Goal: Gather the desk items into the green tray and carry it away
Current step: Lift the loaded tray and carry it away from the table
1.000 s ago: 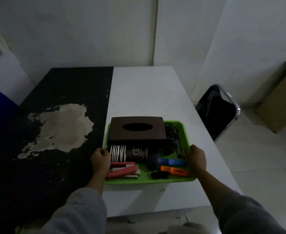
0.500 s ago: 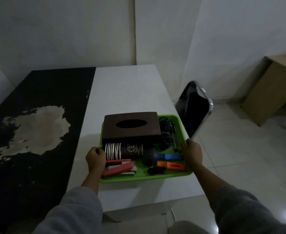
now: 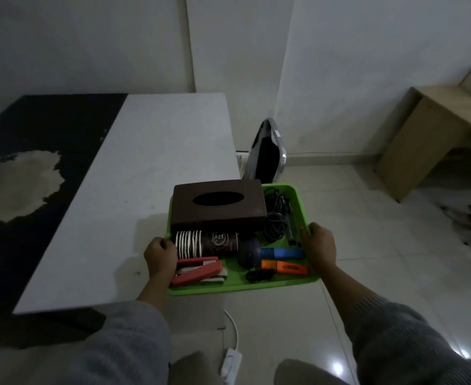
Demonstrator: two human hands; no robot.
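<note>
The green tray hangs in the air past the white desk's right edge, above the tiled floor. My left hand grips its left rim and my right hand grips its right rim. Inside lie a brown tissue box, a stack of paper cups on its side, a red stapler, a blue marker, an orange marker, a dark round object, black cables and a small black clip.
The white desk lies to the left, joined to a black worn-topped table. A black chair with a chrome frame stands just beyond the tray. A wooden desk is at the right wall. A white power strip lies on the floor.
The tray has come off the white desk and swung right, held by both hands; it now hangs over the floor. My view has turned right too.
</note>
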